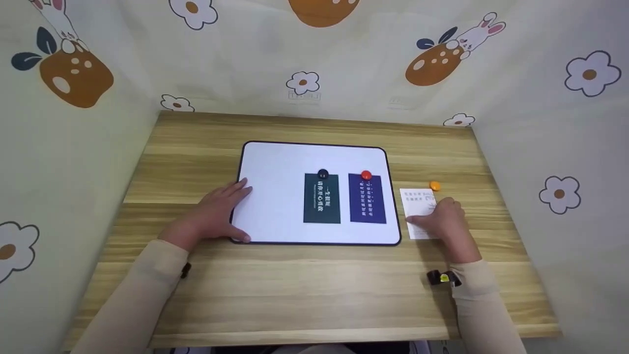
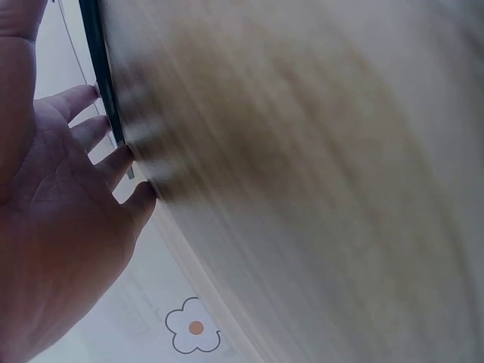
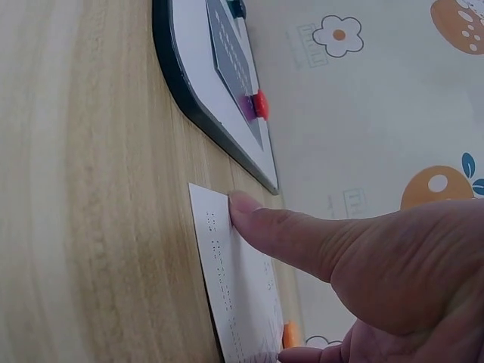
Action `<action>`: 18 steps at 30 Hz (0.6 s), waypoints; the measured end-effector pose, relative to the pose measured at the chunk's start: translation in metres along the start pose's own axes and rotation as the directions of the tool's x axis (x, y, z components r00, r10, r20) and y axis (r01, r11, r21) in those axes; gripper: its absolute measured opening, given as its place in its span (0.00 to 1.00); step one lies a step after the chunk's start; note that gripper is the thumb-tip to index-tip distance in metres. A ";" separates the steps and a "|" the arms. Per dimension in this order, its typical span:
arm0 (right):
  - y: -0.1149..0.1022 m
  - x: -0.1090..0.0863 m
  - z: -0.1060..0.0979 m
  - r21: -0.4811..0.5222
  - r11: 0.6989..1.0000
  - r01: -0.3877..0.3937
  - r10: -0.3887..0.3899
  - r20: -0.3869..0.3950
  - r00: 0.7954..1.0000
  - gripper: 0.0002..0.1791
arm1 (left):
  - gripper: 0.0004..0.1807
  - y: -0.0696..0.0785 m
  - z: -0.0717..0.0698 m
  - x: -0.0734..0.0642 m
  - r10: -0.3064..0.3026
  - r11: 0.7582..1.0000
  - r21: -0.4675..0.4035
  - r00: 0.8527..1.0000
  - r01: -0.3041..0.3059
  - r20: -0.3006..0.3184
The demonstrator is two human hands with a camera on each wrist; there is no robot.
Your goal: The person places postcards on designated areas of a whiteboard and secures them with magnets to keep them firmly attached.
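Note:
A whiteboard (image 1: 275, 196) with a dark rim lies flat on the table. My left hand (image 1: 216, 211) rests at its left end, fingers spread and thumb near the front corner; the left wrist view shows the fingertips along the rim. My right hand (image 1: 444, 223) spans a white printed card (image 1: 417, 196) just right of the board, thumb at the left edge and fingers at the right. In the right wrist view the thumb tip meets the card's edge (image 3: 227, 265). Part of the card is hidden under the hand. An orange round magnet (image 1: 435, 186) sits by the card's far corner.
On the board lie a dark green card (image 1: 322, 204) under a black magnet (image 1: 323, 174) and a blue card (image 1: 367, 204) under a red magnet (image 1: 366, 175). Patterned cloth walls (image 1: 236, 64) enclose the wooden table (image 1: 295, 290) at the back and both sides.

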State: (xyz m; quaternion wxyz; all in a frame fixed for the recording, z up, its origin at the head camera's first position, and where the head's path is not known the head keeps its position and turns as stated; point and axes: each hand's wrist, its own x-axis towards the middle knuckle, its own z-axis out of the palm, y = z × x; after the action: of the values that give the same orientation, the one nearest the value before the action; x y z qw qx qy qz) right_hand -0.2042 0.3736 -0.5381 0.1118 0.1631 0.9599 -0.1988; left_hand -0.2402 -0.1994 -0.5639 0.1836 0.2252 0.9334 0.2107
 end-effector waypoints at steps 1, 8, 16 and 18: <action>0.000 0.000 0.000 0.002 1.000 -0.001 0.001 0.003 1.000 0.64 | 0.75 0.000 0.000 0.000 0.000 1.000 -0.002 1.000 0.000 0.000; 0.002 0.003 0.001 -0.010 1.000 0.003 -0.002 0.013 1.000 0.67 | 0.74 0.002 -0.001 -0.001 -0.003 1.000 -0.008 1.000 0.003 0.001; 0.003 0.002 0.000 0.002 1.000 0.004 -0.004 0.027 1.000 0.68 | 0.74 0.003 -0.002 -0.001 -0.009 1.000 -0.011 1.000 0.009 0.010; 0.003 0.003 0.000 0.005 1.000 0.006 -0.006 0.027 1.000 0.68 | 0.74 0.003 -0.002 -0.001 -0.012 1.000 -0.011 1.000 0.012 0.012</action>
State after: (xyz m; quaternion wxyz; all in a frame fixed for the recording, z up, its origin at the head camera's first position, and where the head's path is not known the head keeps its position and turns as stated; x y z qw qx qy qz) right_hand -0.2054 0.3770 -0.5400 0.1237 0.1576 0.9584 -0.2035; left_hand -0.2392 -0.1978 -0.5605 0.1914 0.2199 0.9324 0.2135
